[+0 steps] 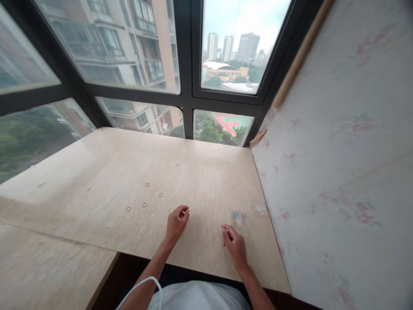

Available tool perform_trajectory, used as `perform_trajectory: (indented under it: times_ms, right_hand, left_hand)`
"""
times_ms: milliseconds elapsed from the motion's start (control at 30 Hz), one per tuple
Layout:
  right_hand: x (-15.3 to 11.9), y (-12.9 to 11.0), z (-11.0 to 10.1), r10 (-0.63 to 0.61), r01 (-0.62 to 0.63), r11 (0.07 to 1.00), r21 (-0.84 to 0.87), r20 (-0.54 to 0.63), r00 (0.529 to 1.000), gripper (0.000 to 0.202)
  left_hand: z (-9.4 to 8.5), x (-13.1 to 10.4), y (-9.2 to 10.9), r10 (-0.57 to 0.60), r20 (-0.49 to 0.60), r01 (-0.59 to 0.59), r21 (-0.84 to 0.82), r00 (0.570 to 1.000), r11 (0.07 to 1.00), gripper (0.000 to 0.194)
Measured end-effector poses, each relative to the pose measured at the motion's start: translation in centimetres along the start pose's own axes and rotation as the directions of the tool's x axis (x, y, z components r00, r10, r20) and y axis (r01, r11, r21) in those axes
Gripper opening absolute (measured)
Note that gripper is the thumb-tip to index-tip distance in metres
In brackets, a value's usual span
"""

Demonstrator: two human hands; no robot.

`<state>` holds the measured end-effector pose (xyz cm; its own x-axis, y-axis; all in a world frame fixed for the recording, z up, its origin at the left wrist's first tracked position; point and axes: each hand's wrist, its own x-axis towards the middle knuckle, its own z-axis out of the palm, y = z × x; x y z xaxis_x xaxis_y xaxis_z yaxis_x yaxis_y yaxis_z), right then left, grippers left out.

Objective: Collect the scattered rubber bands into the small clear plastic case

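Observation:
My left hand (176, 223) hovers over the tabletop in the middle, thumb and fingertips curled together. Whatever they pinch, if anything, is too small to make out. Lower right, my right hand (236, 247) is also closed in a pinch, with a tiny pale spot at its fingertips that I cannot name. Just beyond it lies a small clear box (237, 218) with coloured ring-like bits in it. Several thin loops lie left of my left hand, among them a reddish ring (145, 205), a dark ring (128, 209) and a farther ring (177, 164).
A clear plastic piece, perhaps a lid (259, 209), lies by the flowered wall (322, 181) on the right. The pale tabletop (106, 172) reaches to dark window frames (189, 99). A white cable (145, 280) crosses near my left forearm.

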<state>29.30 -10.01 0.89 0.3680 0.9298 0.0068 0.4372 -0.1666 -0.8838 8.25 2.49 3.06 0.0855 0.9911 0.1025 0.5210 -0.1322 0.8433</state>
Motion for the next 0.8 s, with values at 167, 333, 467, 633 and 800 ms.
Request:
perform_trajectory:
  times_ms: [167,333,467,633,800]
  right_hand:
    - [2.0,-3.2,2.9,-0.043,0.016,0.991,0.133,0.198,0.979,0.042]
    - [7.4,-10.0,8.0,-0.306,0.388,0.908,-0.157,0.383,0.872,0.033]
    - [12.4,-14.3,13.6,-0.343,0.503,0.828,-0.247,0.487,0.803,0.029]
    - [15.6,-16.3,20.2,-0.281,0.634,0.684,-0.360,0.672,0.685,0.020]
    - [16.5,-16.7,22.7,-0.177,0.690,0.591,-0.418,0.767,0.616,0.025]
  left_hand:
    - [-2.0,-1.7,-3.1,-0.039,-0.178,0.033,-0.035,0.983,0.999,0.019]
    - [-2.0,-1.4,-3.6,-0.040,-0.137,0.029,-0.082,0.990,0.996,0.017]
    - [-2.1,-1.0,-3.6,-0.071,-0.140,0.054,-0.123,0.988,0.991,0.018]
    - [-2.3,-1.1,-3.7,-0.081,-0.154,0.057,-0.160,0.985,0.986,0.017]
    - [-2.5,-1.2,-3.6,-0.080,-0.150,0.050,-0.196,0.985,0.979,0.017]
